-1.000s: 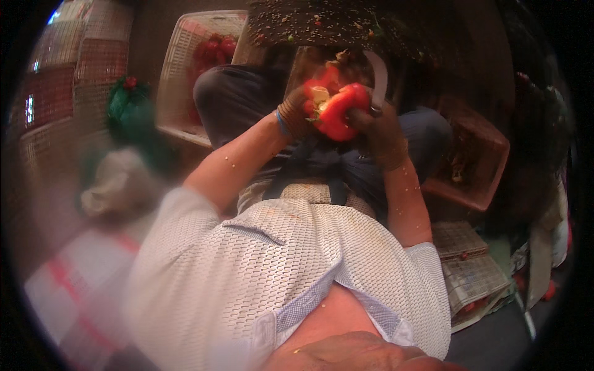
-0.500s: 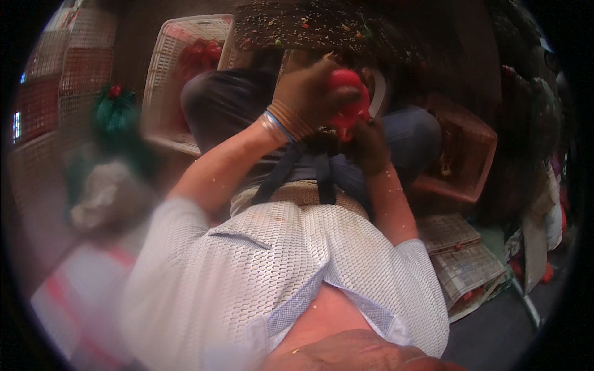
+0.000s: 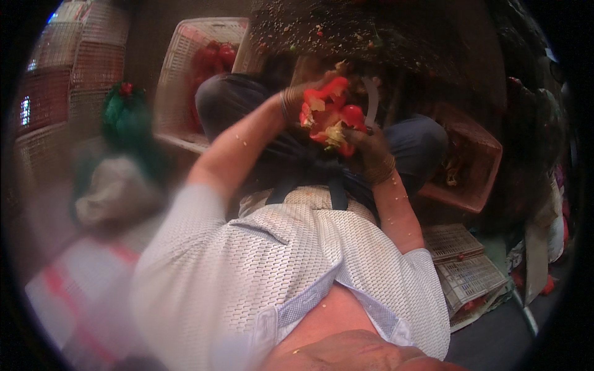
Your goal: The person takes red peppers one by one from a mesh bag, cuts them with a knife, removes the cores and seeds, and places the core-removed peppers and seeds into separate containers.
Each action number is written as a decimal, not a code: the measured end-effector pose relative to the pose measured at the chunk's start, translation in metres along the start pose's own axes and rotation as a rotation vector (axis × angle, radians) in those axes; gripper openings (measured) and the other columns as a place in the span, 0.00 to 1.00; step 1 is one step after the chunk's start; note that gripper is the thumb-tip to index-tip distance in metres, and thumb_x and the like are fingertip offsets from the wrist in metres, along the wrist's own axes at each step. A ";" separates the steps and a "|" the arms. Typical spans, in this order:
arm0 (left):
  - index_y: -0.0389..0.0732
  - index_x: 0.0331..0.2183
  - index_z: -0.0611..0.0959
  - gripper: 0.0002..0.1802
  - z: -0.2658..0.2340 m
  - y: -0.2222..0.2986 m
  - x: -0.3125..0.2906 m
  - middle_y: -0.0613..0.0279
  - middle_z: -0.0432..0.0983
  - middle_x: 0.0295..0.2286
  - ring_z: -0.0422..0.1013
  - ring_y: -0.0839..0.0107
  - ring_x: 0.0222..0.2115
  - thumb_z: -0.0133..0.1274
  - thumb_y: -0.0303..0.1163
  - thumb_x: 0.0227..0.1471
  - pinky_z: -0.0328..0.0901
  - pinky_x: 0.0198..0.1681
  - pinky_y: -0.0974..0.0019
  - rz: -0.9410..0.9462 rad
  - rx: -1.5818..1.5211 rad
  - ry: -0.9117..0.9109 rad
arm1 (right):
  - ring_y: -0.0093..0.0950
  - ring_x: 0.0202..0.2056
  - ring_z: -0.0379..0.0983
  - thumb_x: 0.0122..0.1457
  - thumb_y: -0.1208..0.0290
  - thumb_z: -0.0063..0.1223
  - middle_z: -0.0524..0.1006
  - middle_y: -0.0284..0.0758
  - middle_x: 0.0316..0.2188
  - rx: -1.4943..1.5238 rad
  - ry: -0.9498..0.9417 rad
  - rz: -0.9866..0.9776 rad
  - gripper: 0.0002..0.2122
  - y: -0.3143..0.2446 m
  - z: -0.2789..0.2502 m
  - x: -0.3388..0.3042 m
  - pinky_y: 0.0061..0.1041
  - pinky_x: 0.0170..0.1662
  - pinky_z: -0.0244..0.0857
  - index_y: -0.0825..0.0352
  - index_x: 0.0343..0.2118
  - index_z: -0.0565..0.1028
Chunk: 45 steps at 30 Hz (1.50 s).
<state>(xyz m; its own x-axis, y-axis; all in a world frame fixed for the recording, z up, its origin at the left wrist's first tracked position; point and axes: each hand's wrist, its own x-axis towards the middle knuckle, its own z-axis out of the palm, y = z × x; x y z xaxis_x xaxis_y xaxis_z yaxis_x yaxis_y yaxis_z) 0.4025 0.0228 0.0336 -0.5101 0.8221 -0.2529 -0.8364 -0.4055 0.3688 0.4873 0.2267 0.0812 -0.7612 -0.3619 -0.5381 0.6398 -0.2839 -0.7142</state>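
Observation:
A red bell pepper is broken open between my hands, with its pale core and inner ribs showing. My left hand, in a brownish work glove, closes around the upper left part of the pepper. My gloved right hand grips the lower right part, beside the core. Both hands are above my lap, and the pepper hides some of the fingers. A pale curved strip stands just beyond my right hand; what it belongs to cannot be made out.
A pale plastic crate with red peppers stands beyond my left knee. A reddish crate with pale scraps sits by my right knee. Seeds litter the dark surface ahead. Stacked crates and a green sack are at left.
The pepper, whole-looking before, is now broken open with its core exposed. My hands have moved slightly apart, and the right hand has turned.

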 end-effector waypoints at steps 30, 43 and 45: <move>0.51 0.36 0.83 0.09 0.045 -0.055 -0.018 0.55 0.81 0.32 0.78 0.58 0.35 0.60 0.40 0.50 0.72 0.36 0.61 0.241 1.954 0.305 | 0.22 0.32 0.76 0.54 0.68 0.63 0.79 0.32 0.34 -0.265 0.434 -0.245 0.14 0.100 -0.055 0.061 0.22 0.34 0.71 0.70 0.41 0.77; 0.42 0.52 0.77 0.26 0.029 0.013 -0.019 0.64 0.78 0.41 0.74 0.72 0.41 0.63 0.28 0.51 0.70 0.47 0.67 -0.653 0.826 0.109 | 0.24 0.33 0.76 0.56 0.63 0.58 0.79 0.33 0.31 -0.309 0.349 0.157 0.16 0.069 -0.015 0.036 0.24 0.35 0.70 0.70 0.41 0.78; 0.41 0.52 0.76 0.26 0.024 0.006 -0.029 0.62 0.78 0.40 0.74 0.70 0.40 0.64 0.33 0.52 0.71 0.46 0.65 -0.549 0.543 0.047 | 0.23 0.34 0.76 0.57 0.65 0.57 0.79 0.33 0.33 -0.208 0.309 0.119 0.14 0.055 -0.015 0.032 0.23 0.36 0.71 0.70 0.42 0.78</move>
<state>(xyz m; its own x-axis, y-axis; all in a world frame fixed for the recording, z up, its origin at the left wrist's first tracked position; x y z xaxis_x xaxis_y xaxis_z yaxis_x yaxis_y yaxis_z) 0.4166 0.0063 0.0649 -0.0685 0.8259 -0.5597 -0.7626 0.3184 0.5631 0.4963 0.2130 0.0183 -0.6993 -0.0876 -0.7094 0.7145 -0.0590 -0.6971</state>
